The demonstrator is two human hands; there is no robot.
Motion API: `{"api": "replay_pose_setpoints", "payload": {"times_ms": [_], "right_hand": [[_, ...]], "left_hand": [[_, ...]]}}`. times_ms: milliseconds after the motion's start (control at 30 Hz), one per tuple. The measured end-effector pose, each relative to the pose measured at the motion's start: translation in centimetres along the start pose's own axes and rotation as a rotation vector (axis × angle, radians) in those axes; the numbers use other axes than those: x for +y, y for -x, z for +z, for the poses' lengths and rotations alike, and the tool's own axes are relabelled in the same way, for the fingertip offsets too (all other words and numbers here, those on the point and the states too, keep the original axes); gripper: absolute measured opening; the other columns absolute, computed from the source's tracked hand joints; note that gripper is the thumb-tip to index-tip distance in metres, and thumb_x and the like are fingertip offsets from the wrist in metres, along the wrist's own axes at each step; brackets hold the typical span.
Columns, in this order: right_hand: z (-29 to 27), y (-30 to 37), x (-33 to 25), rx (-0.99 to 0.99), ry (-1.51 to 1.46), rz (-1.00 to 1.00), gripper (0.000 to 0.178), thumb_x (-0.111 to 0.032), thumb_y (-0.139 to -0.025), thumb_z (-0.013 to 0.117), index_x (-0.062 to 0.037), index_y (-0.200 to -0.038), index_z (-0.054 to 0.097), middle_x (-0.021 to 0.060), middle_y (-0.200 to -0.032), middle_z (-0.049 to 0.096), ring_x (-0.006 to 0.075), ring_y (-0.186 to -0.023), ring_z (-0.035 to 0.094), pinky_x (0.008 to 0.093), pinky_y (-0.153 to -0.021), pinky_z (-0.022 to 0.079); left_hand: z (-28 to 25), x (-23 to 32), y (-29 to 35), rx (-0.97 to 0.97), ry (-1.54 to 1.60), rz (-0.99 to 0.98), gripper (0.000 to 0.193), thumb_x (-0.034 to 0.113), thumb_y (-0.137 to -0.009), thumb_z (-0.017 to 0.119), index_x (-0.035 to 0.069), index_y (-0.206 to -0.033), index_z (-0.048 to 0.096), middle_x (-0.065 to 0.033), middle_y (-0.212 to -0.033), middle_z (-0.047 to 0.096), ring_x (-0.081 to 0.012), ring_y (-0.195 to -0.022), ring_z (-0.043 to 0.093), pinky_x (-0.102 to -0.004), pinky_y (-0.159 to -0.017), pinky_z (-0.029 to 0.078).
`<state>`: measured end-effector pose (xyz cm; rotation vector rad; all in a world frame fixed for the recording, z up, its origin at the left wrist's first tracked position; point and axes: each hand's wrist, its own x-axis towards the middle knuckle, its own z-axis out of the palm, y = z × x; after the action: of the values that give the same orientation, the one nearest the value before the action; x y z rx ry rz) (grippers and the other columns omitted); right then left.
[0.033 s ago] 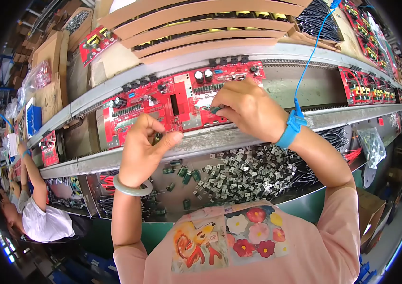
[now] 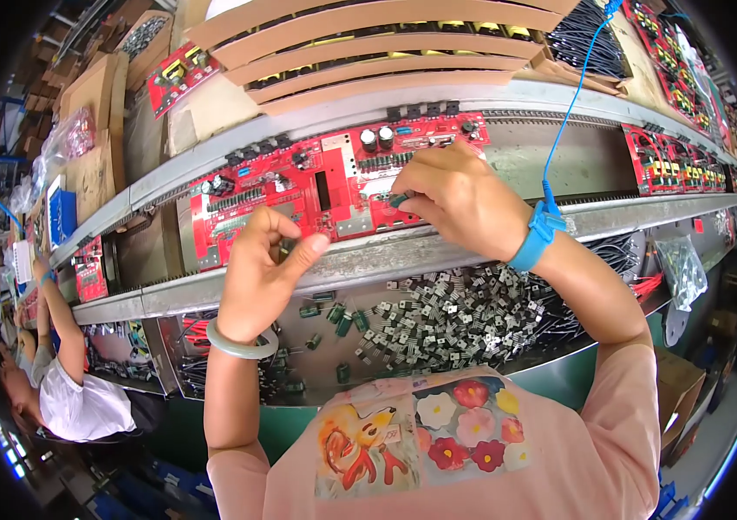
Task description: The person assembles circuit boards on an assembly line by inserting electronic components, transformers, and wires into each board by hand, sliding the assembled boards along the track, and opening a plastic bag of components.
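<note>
Red circuit board sits between the metal rails, directly under the person's hands. Right hand over the board's right half, thumb and index finger pinching a small green component. Left hand at the board's near edge, thumb and fingers closed around a small dark part, mostly hidden.

Containers: metal tray on the near side of the rails holds loose green cylindrical parts to the left, a big heap of three-legged components mid-tray, black wires to the right. Far side: stacked cardboard layers with black-and-yellow parts showing in the gaps; cardboard box at far right full of black cables; another carton far left, small grey pieces inside. Blue bin at left, contents can't be made out.
</note>
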<state>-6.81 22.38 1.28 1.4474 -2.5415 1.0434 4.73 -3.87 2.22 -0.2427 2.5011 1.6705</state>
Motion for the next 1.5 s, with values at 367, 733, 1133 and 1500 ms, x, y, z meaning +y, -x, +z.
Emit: {"api": "replay_pose_setpoints", "payload": {"times_ms": [367,733,1133,1500], "right_hand": [[-0.8,-0.4,-0.7,-0.076,0.066,0.029,0.016,-0.004,-0.079,0.078,-0.0041,-0.092,0.067,0.0102,-0.085,0.063,0.0318,-0.079,0.063,0.0433,-0.077,0.046],[-0.1,-1.3,-1.3,-0.102,0.244,-0.112,0.016,-0.007,-0.079,0.076,-0.0042,-0.09,0.065,0.0102,-0.085,0.062,0.0303,-0.083,0.064,0.0422,-0.079,0.048],[2.2,-1.0,-0.6,-0.061,0.232,-0.155,0.022,-0.01,-0.076,0.079,-0.0061,-0.088,0.061,0.0086,-0.081,0.062,0.0284,-0.08,0.065,0.041,-0.079,0.049],[2.3,-0.8,-0.4,0.0,0.232,-0.165,0.007,-0.009,-0.08,0.064,-0.0061,-0.086,0.061,0.0089,-0.079,0.065,0.0261,-0.078,0.069,0.0392,-0.08,0.049]], "left_hand": [[0.3,0.1,0.5,-0.084,0.199,-0.064,0.023,0.01,-0.105,0.059,-0.004,-0.123,0.055,-0.0083,-0.093,0.065,-0.0121,-0.072,0.063,-0.0244,-0.062,0.051],[0.8,-0.4,-0.3,0.016,0.183,0.037,0.029,-0.003,-0.098,0.066,-0.003,-0.126,0.06,-0.0063,-0.101,0.067,-0.0089,-0.083,0.063,-0.0239,-0.071,0.053],[2.1,0.7,-2.9,0.188,-0.198,0.244,0.023,-0.007,-0.091,0.07,-0.001,-0.113,0.07,-0.0093,-0.1,0.069,-0.0152,-0.09,0.069,-0.0282,-0.081,0.057],[2.4,1.3,-4.4,0.12,-0.349,0.401,0.02,-0.01,-0.085,0.071,-0.002,-0.103,0.068,-0.0154,-0.097,0.07,-0.0271,-0.084,0.07,-0.0344,-0.074,0.054]]}}
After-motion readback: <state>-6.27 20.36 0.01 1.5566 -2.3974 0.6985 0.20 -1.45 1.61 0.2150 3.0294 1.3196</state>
